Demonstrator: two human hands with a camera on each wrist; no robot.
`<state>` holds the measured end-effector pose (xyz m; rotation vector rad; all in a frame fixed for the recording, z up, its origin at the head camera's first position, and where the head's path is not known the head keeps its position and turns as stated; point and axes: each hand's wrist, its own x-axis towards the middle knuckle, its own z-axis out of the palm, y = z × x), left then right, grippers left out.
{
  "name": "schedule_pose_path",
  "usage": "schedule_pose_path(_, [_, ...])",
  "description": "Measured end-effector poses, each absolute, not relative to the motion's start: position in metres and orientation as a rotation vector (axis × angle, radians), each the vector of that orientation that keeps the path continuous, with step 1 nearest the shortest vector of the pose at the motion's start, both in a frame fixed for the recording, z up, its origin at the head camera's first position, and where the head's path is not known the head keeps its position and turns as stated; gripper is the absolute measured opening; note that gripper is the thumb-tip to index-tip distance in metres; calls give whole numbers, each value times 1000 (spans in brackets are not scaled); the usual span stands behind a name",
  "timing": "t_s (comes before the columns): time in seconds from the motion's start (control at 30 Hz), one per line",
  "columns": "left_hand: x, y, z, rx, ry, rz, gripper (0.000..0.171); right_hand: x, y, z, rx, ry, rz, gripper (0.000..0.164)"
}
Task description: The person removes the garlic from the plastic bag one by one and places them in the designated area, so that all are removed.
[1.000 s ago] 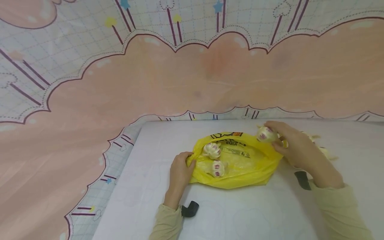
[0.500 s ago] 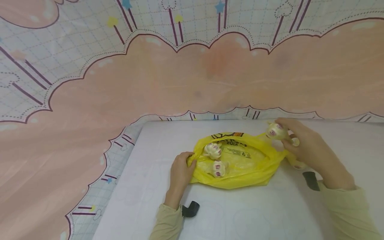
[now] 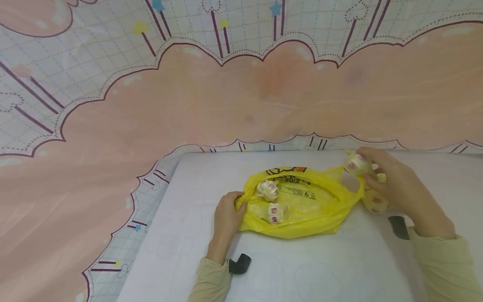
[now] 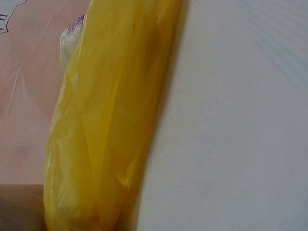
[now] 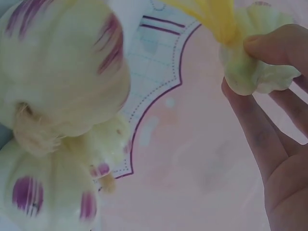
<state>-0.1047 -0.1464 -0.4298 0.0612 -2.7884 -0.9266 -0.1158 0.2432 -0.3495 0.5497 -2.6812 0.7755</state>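
Fingers (image 5: 257,130) of R hand (image 3: 396,184) pinch a garlic bulb (image 3: 356,162) near rt. end of a yellow plastic bag (image 3: 302,230), handle (image 5: 221,19) stretched up to it; L hand (image 3: 227,214) grips opp. end. Two more bulbs (image 3: 267,190) lie inside; other bulbs (image 3: 375,202) sit on white tbl. (image 3: 294,272), partly hidden by R hand.

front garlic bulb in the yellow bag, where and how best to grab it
Probably by the round body of the front garlic bulb, coming from above: its upper surface lies exposed in the open mouth, while the yellow bag screens its near side.
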Motion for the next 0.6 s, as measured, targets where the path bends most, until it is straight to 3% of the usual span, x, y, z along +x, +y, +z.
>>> schedule_pose_path(0.6, [-104,-147,-431,45,-2768,-942,27,-119,256,-364,495,-2731,813,73])
